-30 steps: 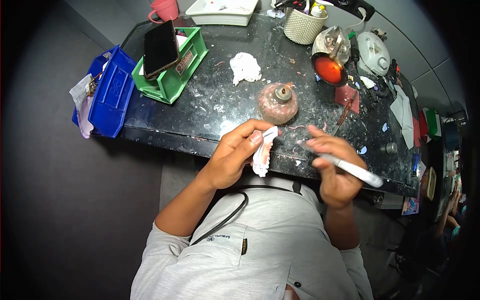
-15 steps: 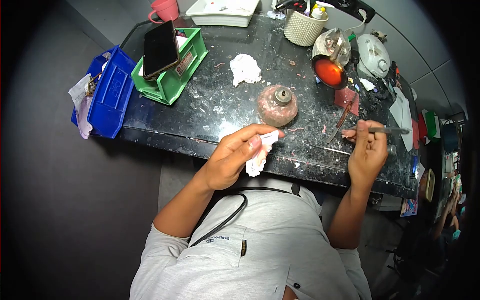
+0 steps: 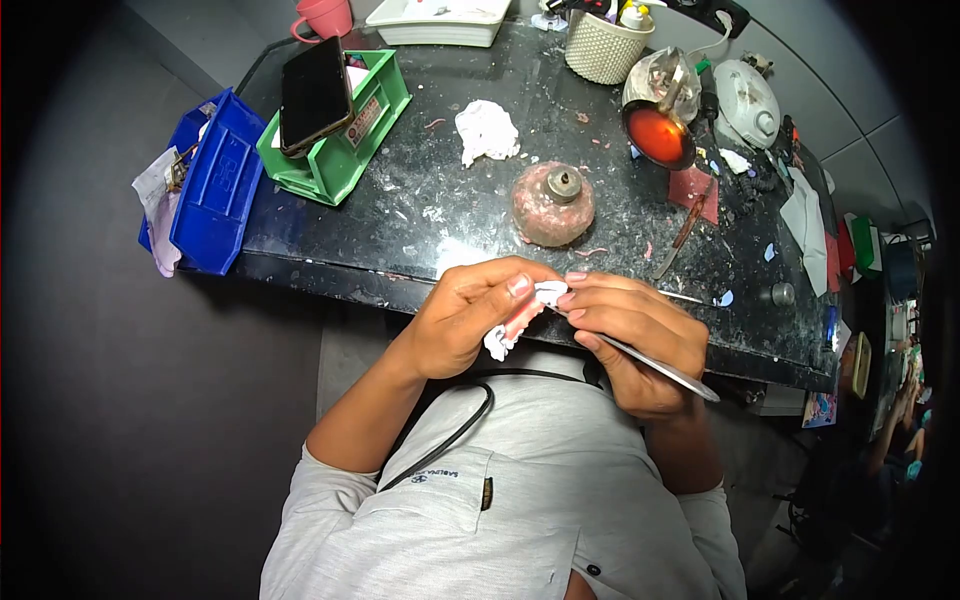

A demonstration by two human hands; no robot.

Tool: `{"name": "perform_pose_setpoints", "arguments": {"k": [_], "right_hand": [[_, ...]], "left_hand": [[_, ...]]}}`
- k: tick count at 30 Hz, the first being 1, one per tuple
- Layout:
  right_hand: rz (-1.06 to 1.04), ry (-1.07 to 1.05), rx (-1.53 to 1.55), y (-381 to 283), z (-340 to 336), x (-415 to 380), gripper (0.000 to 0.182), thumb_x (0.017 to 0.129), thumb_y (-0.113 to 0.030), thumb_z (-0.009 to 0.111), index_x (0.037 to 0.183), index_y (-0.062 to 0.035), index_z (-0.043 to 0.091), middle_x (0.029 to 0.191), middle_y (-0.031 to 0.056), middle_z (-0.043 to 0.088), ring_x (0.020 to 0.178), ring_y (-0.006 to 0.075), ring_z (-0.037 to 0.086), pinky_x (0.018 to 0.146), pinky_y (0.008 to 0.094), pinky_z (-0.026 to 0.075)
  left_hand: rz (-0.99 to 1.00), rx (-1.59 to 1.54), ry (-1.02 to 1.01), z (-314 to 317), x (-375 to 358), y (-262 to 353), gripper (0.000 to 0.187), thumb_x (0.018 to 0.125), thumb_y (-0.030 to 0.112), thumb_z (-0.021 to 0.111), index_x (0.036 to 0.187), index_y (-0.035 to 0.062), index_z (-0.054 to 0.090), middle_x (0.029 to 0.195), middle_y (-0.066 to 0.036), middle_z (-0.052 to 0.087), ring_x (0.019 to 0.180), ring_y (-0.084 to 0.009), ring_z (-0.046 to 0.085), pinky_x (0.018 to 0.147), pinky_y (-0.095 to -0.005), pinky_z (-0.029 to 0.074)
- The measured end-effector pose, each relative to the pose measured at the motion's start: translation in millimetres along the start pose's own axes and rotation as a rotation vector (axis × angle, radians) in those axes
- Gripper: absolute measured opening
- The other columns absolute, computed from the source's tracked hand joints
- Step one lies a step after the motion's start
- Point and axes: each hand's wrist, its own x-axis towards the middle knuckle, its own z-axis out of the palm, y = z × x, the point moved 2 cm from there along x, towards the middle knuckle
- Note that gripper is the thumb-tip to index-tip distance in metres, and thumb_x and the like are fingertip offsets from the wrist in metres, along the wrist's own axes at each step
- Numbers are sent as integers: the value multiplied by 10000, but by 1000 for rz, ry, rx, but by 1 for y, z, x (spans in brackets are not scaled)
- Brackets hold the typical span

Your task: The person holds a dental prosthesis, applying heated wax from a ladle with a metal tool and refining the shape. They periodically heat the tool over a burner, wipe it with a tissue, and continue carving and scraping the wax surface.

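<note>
Near the table's front edge, my left hand (image 3: 465, 318) grips a white dental cast (image 3: 498, 343) with pink wax (image 3: 522, 318) along it. My right hand (image 3: 645, 340) is closed around a metal tool (image 3: 665, 373), whose handle points down to the right. The fingertips of my right hand meet the cast's upper end, and the tool's tip is hard to make out there. Just beyond the hands stands a round burner (image 3: 553, 205) with pink wax on its glass. A wax-stained knife (image 3: 682, 238) lies to the right of it.
A white lump (image 3: 486, 132) lies behind the burner. At back right are a pan of red wax (image 3: 659, 135), a woven basket (image 3: 607, 50) and a white device (image 3: 746, 105). On the left, a phone (image 3: 314, 95) rests on a green bin (image 3: 335, 180) beside a blue bin (image 3: 215, 190).
My right hand has moved left with the tool and now meets the cast. The cast has turned in my left hand, showing more of the pink wax.
</note>
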Motion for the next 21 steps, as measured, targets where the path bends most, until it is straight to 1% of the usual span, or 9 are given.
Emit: {"name": "perform_pose_setpoints", "arguments": {"k": [2,3,5,6,9,11,17,19,21], "right_hand": [[0,-2,-12,0,1,1,92,845,-8,695,914,47,670,930,178,720,937,347,706,858,409,565],[1,-2,-8,-1,1,2,94,838,-3,698,915,46,674,928,174,721,930,339,707,856,407,565],[2,-2,-4,-1,1,3,97,832,3,701,915,45,677,925,170,722,923,331,708,854,405,564],[9,-5,5,0,1,3,96,825,4,707,909,43,682,923,166,723,915,323,709,846,399,564],[37,-13,31,-1,2,4,90,816,6,716,896,38,692,915,159,723,897,308,711,828,387,565],[56,-17,46,-1,2,4,85,814,5,720,889,36,697,908,155,723,886,301,712,819,380,565],[82,-20,96,1,3,5,81,818,-6,726,881,36,698,885,146,720,863,290,712,800,369,565],[85,-30,99,1,3,5,123,781,28,745,893,21,696,903,129,721,862,280,712,793,358,558],[83,-28,98,1,3,5,97,799,5,739,884,28,698,893,135,722,861,284,712,796,364,560]], "left_hand": [[-12,-40,-57,-4,-1,-3,363,1045,214,454,1214,-69,608,793,-20,604,690,-45,509,612,-203,405],[-12,-40,-58,-3,0,-1,363,1045,214,454,1214,-69,608,793,-20,604,690,-45,509,612,-203,405],[-18,-2,-26,-1,0,4,408,1010,211,468,1168,-132,622,786,-58,646,676,-52,543,614,-200,412],[-18,-2,-27,-1,1,3,408,1010,211,468,1168,-132,622,786,-58,646,676,-52,543,614,-200,412],[-53,18,-11,-4,1,2,401,996,202,480,1136,-138,638,865,-117,686,762,-94,605,682,-219,457],[-48,-66,-55,-4,3,2,312,1010,149,496,1107,-88,674,773,-58,641,642,-48,506,575,-201,386],[-72,-79,-48,-7,4,0,297,998,139,519,1066,-93,691,746,-61,636,629,-55,507,562,-205,386],[-74,-72,-48,-6,4,1,297,999,139,518,1068,-92,691,748,-61,637,629,-56,506,563,-206,387],[-75,-65,-47,-6,4,1,297,1000,139,517,1069,-91,691,750,-62,638,629,-57,506,563,-208,388]]}}
